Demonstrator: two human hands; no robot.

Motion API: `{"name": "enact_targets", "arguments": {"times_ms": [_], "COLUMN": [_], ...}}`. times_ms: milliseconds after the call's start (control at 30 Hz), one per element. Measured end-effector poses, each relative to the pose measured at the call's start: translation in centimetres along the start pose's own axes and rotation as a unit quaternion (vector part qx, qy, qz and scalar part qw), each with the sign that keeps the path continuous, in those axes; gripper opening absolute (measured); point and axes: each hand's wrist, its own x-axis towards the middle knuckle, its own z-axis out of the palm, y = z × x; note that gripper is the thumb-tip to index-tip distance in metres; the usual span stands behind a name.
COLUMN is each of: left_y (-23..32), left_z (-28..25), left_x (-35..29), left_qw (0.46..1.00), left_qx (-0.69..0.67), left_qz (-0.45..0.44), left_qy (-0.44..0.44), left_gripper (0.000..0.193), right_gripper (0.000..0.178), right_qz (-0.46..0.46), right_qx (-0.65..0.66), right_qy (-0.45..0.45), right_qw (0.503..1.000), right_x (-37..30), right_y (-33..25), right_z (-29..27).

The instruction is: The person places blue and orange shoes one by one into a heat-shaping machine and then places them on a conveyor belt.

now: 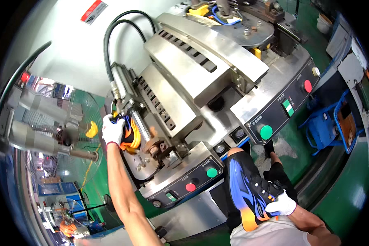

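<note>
Two shoes in hand: one at the machine, one by the lap

The blue-and-orange shoe [250, 189] is at the person's lower right, in front of the machine and off it, toe pointing up and away. The gloved right hand [281, 205] is closed on it near the ankle opening. The second shoe [132, 135], dark with orange along the sole, sits at the machine's left station, beside a metal cylinder [136, 123]. The gloved left hand [112, 130] lies against it; whether its fingers grip cannot be told. The hands are well apart.

To do this well, I would steady the second shoe from its outer side and avoid forcing it against the metal. Fingers should be clear of the cylinder before any button is pressed. The right hand's hold looks secure; the free shoe is best carried wide of the buttons.

Around the left station, the steel surface slopes to a left control panel [172, 189] with a green button [212, 172] and a red button [190, 187]. A right control panel [276, 108] has a similar pair. Slotted steel covers [188, 61] rise between the stations, and black hoses [108, 53] arch behind.

Beyond, a blue stool [324, 130] stands at right on the green floor [358, 201]; a wire-guarded fan [86, 119] is at left.
</note>
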Motion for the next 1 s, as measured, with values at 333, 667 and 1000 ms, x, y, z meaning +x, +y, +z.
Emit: {"name": "enact_targets", "arguments": {"times_ms": [333, 667, 1000], "left_y": [0.6, -8.9, -10.7], "left_z": [-14.9, -6.0, -0.9], "left_x": [-28.7, -60.1, -64.4], "left_qw": [0.966, 0.957, 0.962], "left_qx": [-0.151, -0.174, -0.179], "left_qz": [0.023, -0.229, -0.190], "left_qy": [0.208, 0.047, 0.082], "left_gripper": [0.056, 0.043, 0.052], "right_gripper": [0.076, 0.024, 0.038], "right_qz": [0.020, -0.159, -0.138], "right_qx": [0.077, -0.291, -0.616], "right_qy": [0.040, -0.019, 0.072], "right_qw": [0.996, 0.943, 0.773], "right_x": [4.7, 24.6, 56.1], "right_y": [-4.1, -15.0, -11.0], "right_z": [6.6, 28.9, 29.6]}}
